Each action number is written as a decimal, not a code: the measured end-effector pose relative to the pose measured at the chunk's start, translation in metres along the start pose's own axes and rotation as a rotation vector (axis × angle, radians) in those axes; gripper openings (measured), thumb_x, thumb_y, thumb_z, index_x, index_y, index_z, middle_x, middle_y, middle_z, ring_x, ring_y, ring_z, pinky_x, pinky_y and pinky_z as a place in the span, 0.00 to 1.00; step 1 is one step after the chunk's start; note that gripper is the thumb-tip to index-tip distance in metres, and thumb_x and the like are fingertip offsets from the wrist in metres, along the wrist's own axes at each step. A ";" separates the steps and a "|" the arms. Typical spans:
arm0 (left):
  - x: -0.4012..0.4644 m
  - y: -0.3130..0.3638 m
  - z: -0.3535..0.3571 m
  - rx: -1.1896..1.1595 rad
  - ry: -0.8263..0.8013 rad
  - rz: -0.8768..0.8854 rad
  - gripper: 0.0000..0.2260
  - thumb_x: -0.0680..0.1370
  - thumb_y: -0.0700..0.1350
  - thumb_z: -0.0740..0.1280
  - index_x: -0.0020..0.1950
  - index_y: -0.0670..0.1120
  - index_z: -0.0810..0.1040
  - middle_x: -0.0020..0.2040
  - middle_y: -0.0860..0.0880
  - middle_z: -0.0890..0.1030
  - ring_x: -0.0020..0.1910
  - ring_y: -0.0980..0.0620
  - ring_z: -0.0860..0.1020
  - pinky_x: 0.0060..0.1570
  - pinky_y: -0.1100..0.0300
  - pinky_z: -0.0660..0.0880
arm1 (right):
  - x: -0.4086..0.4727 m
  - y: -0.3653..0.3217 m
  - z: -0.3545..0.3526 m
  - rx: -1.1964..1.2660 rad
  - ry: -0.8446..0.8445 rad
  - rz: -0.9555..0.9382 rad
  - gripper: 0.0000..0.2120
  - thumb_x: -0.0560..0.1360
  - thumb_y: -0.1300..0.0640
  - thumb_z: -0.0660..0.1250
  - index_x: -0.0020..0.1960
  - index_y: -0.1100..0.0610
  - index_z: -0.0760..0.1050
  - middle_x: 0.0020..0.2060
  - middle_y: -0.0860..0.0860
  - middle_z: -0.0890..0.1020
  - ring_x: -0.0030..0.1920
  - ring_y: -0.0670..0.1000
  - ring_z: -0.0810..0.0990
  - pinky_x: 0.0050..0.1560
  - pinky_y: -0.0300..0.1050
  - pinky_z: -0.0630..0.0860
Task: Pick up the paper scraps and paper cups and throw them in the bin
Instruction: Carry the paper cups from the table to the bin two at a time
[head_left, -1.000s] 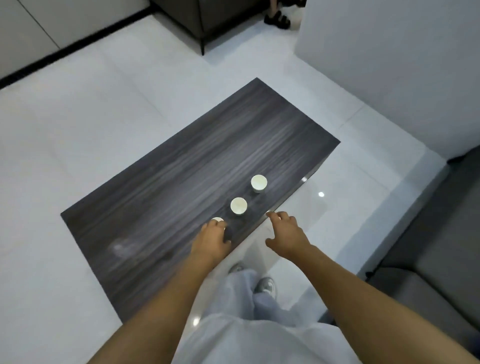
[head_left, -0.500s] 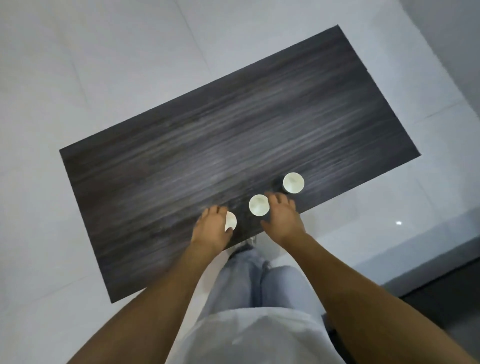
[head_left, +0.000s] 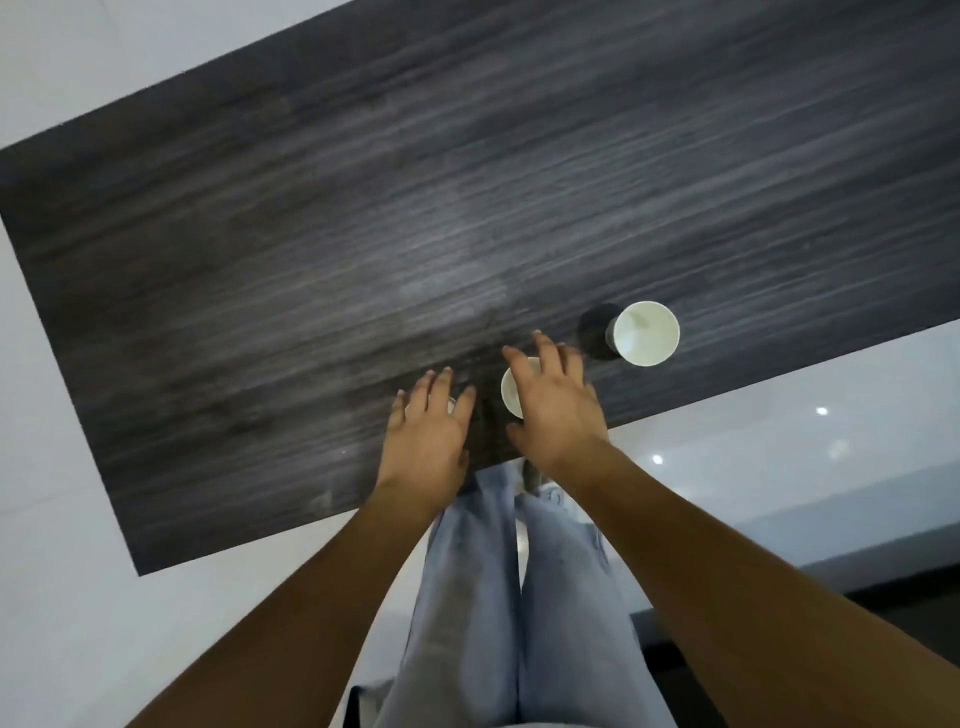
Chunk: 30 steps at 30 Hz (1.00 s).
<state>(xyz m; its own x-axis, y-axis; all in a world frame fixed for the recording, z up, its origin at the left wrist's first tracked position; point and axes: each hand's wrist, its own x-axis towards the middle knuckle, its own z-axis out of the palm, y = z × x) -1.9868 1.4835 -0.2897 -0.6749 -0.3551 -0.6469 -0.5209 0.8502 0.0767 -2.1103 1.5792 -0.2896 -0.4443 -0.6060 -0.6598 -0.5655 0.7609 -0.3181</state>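
Surface: we see a dark wood-grain table (head_left: 363, 208) on pale floor.
Left hand (head_left: 431, 436): fingers spread over a mostly hidden cup (head_left: 451, 404); grip unclear to us.
Right hand (head_left: 558, 410): spread over the middle cup (head_left: 511, 392); grip unclear.
Third cup (head_left: 645, 333): upright, untouched, near the table's edge.

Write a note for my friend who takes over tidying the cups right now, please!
Left hand: fingers spread over the nearest paper cup, which is almost hidden; no grip shows.
Right hand: fingers spread over the middle paper cup, not closed round it.
Third paper cup: upright, untouched, farther right near the edge of the dark table.
Done: nothing lifted or binned yet.
Left: grab all three cups and drop them in the bin. No bin or paper scraps are in view, so look around.
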 end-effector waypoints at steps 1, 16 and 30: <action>0.000 0.002 0.003 0.000 0.008 -0.015 0.32 0.76 0.46 0.66 0.76 0.51 0.53 0.77 0.45 0.50 0.77 0.44 0.47 0.75 0.45 0.51 | 0.000 0.001 0.001 -0.004 -0.005 -0.009 0.40 0.72 0.56 0.73 0.76 0.48 0.53 0.77 0.53 0.50 0.76 0.60 0.49 0.71 0.60 0.61; -0.069 0.004 -0.023 -0.127 0.162 -0.139 0.21 0.76 0.44 0.62 0.70 0.49 0.65 0.71 0.48 0.64 0.71 0.48 0.61 0.66 0.53 0.65 | -0.060 -0.015 -0.034 -0.046 0.016 -0.149 0.30 0.72 0.61 0.71 0.70 0.53 0.62 0.69 0.52 0.64 0.68 0.56 0.62 0.60 0.52 0.74; -0.285 -0.054 -0.111 -0.343 0.393 -0.467 0.21 0.76 0.46 0.67 0.67 0.50 0.69 0.72 0.51 0.65 0.71 0.47 0.61 0.63 0.52 0.68 | -0.207 -0.202 -0.111 -0.223 0.031 -0.582 0.31 0.73 0.60 0.71 0.71 0.52 0.62 0.68 0.51 0.65 0.66 0.54 0.64 0.58 0.50 0.75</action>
<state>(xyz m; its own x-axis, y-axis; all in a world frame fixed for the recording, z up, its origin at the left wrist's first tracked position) -1.8246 1.4961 -0.0257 -0.4456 -0.8229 -0.3527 -0.8944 0.4267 0.1344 -1.9814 1.5251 -0.0134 -0.0376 -0.9157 -0.4002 -0.8507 0.2395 -0.4680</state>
